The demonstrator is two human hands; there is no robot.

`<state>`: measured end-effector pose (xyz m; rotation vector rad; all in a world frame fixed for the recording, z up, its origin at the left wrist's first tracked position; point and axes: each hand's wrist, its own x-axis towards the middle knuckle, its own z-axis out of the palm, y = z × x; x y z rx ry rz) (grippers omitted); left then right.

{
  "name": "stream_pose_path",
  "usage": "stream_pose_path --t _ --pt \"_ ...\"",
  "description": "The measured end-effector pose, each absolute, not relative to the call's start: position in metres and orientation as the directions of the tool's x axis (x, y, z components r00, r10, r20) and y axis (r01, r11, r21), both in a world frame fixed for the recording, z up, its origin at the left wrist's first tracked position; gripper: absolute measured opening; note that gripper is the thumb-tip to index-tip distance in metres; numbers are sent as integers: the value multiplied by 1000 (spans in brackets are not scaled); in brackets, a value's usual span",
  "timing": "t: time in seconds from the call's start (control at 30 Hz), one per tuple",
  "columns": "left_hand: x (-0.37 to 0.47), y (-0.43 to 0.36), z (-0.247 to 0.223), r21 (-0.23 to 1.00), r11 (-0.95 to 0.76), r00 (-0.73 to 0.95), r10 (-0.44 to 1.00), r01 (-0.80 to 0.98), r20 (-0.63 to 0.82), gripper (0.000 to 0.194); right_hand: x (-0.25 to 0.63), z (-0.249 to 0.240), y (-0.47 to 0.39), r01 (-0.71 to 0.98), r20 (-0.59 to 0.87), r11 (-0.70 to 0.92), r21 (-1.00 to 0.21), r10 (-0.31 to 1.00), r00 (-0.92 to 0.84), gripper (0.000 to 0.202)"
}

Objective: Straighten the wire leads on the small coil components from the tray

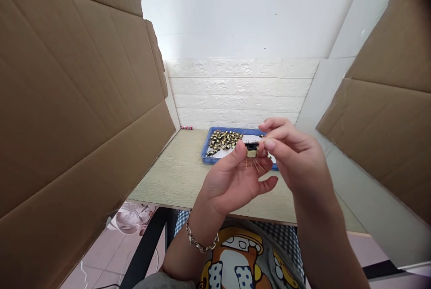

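The blue tray (210, 160) sits on a pale wooden table (175, 163). On the near side of the tray, two bare hands are up close together, and they hide part of it. The left hand (232, 185) has its palm turned up and pinches a small part (252, 151) with its thumb and fingers. The small part is in front of the tray's right half, as seen here. It has a black top and a pale yellow body, and thin wires poke down from it. The right hand (303, 161) is at the right end of the small part, with its thumb and fingers bent in close. I cannot tell if they squeeze it or just touch it.

A big pile of little parts (224, 140) fills the left side of the tray. Behind the tray is a white brick wall (235, 86). A little red stick (186, 128) lies left of the tray. Brown cardboard (84, 100) stands left of the tray, and more stands right of it.
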<state>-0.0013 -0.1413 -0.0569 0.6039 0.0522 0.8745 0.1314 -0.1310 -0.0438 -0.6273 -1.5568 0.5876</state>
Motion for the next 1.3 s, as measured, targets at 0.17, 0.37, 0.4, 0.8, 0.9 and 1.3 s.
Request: stream_pose_path --t 0.17,0.37,0.4,0.8,0.9,1.3 --pt "0 -144 -55 505 506 669 712 -699 212 28 131 -41 -134 29 734 736 -677 677 -44 11" --pt "-1 -145 -56 521 488 660 719 -701 215 28 131 -41 -134 46 725 726 -686 687 -37 10" --pt "-1 -145 -56 521 486 659 721 -702 216 28 131 -41 -134 52 726 727 -684 686 -39 10" --pt "-6 -134 -63 795 -138 328 859 -591 394 23 154 -66 -119 166 634 622 -765 773 25 12" --pt "-13 -131 -57 763 -626 23 771 -160 637 17 158 -72 -117 257 681 640 -724 722 120 10" --pt "-18 -113 -39 42 -684 112 179 729 978 17 144 -50 -120 723 983 688 65 79 -163 17"
